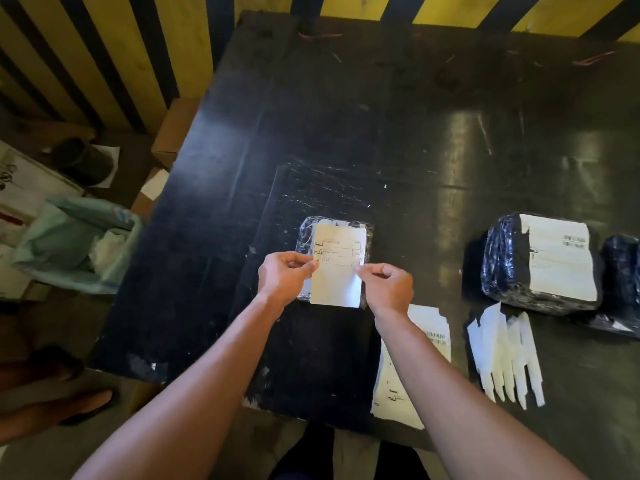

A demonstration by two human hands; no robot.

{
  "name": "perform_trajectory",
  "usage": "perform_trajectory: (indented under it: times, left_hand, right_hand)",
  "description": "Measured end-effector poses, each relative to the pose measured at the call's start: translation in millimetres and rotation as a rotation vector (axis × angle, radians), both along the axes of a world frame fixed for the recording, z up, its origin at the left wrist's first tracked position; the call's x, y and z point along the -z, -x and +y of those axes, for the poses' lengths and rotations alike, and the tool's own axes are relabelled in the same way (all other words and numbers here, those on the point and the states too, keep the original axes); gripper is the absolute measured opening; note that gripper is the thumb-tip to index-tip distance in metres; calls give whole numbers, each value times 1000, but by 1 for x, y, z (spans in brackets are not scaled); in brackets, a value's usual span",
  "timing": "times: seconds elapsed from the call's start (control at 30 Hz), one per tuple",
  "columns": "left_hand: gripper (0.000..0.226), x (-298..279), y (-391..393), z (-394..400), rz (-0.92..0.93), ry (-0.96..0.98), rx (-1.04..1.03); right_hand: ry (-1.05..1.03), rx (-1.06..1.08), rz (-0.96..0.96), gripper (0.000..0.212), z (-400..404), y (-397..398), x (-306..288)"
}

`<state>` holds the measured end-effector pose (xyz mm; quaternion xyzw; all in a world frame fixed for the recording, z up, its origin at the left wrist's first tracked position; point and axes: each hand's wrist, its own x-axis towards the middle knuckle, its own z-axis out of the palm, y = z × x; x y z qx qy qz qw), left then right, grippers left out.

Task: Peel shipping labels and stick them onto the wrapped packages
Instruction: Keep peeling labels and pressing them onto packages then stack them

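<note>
Your two forearms reach out from the bottom edge over the dark desk [242,140]. Your left hand [282,277] pinches the left edge of a shipping label [337,271] between thumb and fingers, and your right hand [388,285] pinches its right edge, where a corner looks slightly lifted. You hold the label over a black wrapped package [304,233] that lies on the desk directly beneath it; whether the label touches the wrap cannot be told. Near your right forearm lies a stack of printed label sheets [429,327], and just beside it a pile of white backing strips [505,355]. Beyond those strips sits a second wrapped package [540,261] with a label already on top, and another black bundle [621,271] at the right edge. Left of the desk, on the floor, stands a bin lined with a pale green bag [69,237].
</note>
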<state>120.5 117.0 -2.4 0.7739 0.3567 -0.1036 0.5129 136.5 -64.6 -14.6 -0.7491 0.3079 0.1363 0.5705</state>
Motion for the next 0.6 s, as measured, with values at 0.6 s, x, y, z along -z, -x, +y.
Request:
perform_trajectory:
  times: [0.6]
  left_hand:
    - [14,33,-35,26,18,-105,113]
  right_hand:
    - [106,62,18,8,27,-19,25]
